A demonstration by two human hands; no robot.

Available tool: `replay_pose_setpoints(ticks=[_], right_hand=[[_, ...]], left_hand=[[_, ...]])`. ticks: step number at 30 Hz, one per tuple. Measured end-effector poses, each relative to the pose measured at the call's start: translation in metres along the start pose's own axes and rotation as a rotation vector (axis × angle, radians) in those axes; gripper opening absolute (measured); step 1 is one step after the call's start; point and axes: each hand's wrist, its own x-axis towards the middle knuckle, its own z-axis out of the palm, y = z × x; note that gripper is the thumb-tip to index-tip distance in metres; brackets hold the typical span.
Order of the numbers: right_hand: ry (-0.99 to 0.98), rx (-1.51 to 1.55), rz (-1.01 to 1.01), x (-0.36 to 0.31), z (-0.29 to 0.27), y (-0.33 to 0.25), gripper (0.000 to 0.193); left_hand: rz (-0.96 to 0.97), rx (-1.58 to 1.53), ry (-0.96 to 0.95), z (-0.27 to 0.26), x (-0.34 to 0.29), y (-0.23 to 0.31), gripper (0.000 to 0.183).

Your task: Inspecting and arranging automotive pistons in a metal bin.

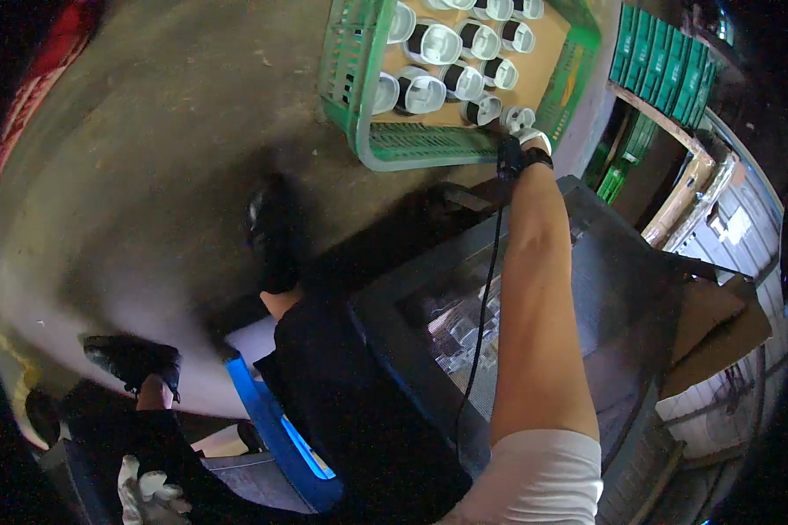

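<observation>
My right arm stretches forward to a green plastic crate (429,147). The gloved right hand (532,136) is at its near right corner, fingers closed on a small clear plastic container (518,117). Several similar clear containers with black bands (433,44) stand in rows on the crate's brown cardboard lining (530,57). On my right wrist is a black strap (521,160) with a thin black cord (481,324) hanging from it. My left hand (151,494), in a white glove, is low at the left beside my dark clothing. Its fingers are apart and no object shows in them.
A dark box-like bin (600,297) with clear plastic pieces (468,332) stands under my right forearm. Stacked green crates (661,66) and an open cardboard box (718,324) are to the right. A blue-edged piece (276,416) lies by my legs. Grey floor (166,149) extends left.
</observation>
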Motion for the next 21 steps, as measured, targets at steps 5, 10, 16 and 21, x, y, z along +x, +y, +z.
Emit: replay_pose_setpoints(ticks=[5, 10, 16, 21], right_hand=[[-0.072, 0.199, 0.023, 0.042, 0.027, 0.041, 0.043], [0.019, 0.105, 0.039, 0.028, 0.013, 0.008, 0.039], [0.346, 0.178, -0.004, 0.016, 0.025, 0.015, 0.048], [0.389, 0.217, 0.278, -0.043, -0.004, -0.028, 0.057]], left_hand=[[-0.001, -0.055, -0.056, -0.005, 0.002, 0.007, 0.072], [0.049, -0.071, -0.017, -0.006, -0.008, -0.006, 0.072], [0.116, -0.123, -0.059, -0.031, -0.026, -0.006, 0.067], [0.160, -0.247, -0.123, -0.057, -0.052, -0.028, 0.064]])
